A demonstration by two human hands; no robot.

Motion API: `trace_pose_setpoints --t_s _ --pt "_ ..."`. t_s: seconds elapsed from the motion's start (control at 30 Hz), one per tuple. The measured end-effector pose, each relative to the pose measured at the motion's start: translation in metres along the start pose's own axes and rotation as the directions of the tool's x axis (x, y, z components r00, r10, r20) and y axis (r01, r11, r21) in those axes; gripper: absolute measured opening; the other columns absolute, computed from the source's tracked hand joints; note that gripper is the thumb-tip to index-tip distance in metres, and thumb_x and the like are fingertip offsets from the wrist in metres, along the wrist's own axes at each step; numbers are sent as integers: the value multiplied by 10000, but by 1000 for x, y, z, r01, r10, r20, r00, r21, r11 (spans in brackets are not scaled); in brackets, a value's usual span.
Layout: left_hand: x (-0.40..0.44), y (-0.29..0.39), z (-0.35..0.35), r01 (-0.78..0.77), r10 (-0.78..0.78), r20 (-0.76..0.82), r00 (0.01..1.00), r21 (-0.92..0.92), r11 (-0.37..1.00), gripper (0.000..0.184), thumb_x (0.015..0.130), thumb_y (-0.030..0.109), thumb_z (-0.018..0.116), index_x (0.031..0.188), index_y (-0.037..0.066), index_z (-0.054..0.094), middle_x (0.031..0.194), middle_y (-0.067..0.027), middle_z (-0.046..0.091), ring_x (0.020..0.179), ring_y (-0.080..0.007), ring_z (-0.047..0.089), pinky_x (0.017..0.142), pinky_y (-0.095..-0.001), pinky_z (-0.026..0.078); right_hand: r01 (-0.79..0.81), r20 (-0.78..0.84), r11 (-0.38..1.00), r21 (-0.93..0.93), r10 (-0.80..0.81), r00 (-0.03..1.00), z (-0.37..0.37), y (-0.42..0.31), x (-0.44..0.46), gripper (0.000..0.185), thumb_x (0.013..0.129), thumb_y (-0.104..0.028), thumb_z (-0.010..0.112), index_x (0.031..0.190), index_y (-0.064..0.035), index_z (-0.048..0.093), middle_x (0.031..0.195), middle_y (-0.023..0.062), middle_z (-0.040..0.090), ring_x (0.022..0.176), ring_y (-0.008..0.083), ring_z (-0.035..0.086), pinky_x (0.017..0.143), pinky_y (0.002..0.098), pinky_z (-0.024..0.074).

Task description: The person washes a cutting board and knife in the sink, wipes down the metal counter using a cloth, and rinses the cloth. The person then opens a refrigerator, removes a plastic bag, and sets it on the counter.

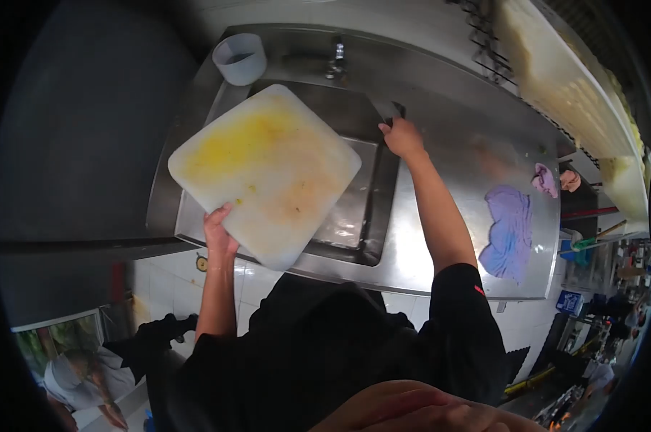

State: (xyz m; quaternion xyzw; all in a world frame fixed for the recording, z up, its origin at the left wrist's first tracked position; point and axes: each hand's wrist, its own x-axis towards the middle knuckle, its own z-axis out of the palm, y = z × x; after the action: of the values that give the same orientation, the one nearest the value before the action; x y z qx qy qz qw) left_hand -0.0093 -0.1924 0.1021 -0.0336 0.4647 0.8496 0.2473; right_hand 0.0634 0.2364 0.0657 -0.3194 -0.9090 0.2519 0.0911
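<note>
My left hand (219, 229) grips the lower left edge of a white cutting board (296, 151), thumb on its top face. The board is tilted over the sink (372, 216) and covers much of the basin. A yellow stain and brownish marks spread across it, with a few small scraps. My right hand (403, 137) is closed around a knife at the sink's right rim. Its dark handle (399, 109) pokes out past my fingers, and the blade is hard to make out against the steel.
A faucet (337, 57) stands behind the basin. A white plastic tub (240, 59) sits at the back left corner. On the steel counter (433, 252) to the right lie a purple cloth (509, 234) and a smaller pink cloth (545, 180). Another person (88, 374) is at lower left.
</note>
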Motion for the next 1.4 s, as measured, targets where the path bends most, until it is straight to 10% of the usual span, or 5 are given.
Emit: trace_pose_setpoints --t_s 0.5,0.83,1.1,1.2,1.4 --pt "159 -182 -31 462 -487 -25 873 -278 842 332 862 53 550 1184 -26 529 1162 -145 584 1080 -293 571 968 -421 447 192 537 881 -431 80 840 0 -102 42 439 774 -482 659 864 -56 716 875 170 679 868 318 657 767 428 516" --pt "181 -270 56 369 -514 19 858 -719 589 363 984 264 400 1259 49 499 1253 -93 542 1164 -282 506 1011 -444 396 164 709 877 -452 242 662 40 -139 99 478 740 -491 671 740 -12 674 675 113 658 679 270 661 672 400 519" --pt "178 -274 45 361 -486 54 872 -742 565 477 987 445 387 1322 113 457 1304 -73 508 1197 -283 474 1036 -467 373 118 600 873 -474 222 768 -18 -99 10 439 919 -397 499 1063 -1 623 985 254 644 963 393 619 836 469 483" --pt "171 -275 31 380 -525 14 851 -706 597 566 956 541 391 1345 132 434 1325 -68 490 1206 -279 466 1039 -464 373 97 672 831 -548 367 643 -31 -77 -70 549 945 -359 455 1434 -158 305 981 241 651 903 407 637 802 512 488" --pt "158 -286 15 396 -589 -38 807 -705 588 591 953 558 387 1340 115 440 1314 -59 505 1201 -258 479 1028 -438 387 83 739 808 -584 486 466 15 -82 -104 589 848 -118 556 1401 -191 368 970 228 652 907 401 630 805 485 495"
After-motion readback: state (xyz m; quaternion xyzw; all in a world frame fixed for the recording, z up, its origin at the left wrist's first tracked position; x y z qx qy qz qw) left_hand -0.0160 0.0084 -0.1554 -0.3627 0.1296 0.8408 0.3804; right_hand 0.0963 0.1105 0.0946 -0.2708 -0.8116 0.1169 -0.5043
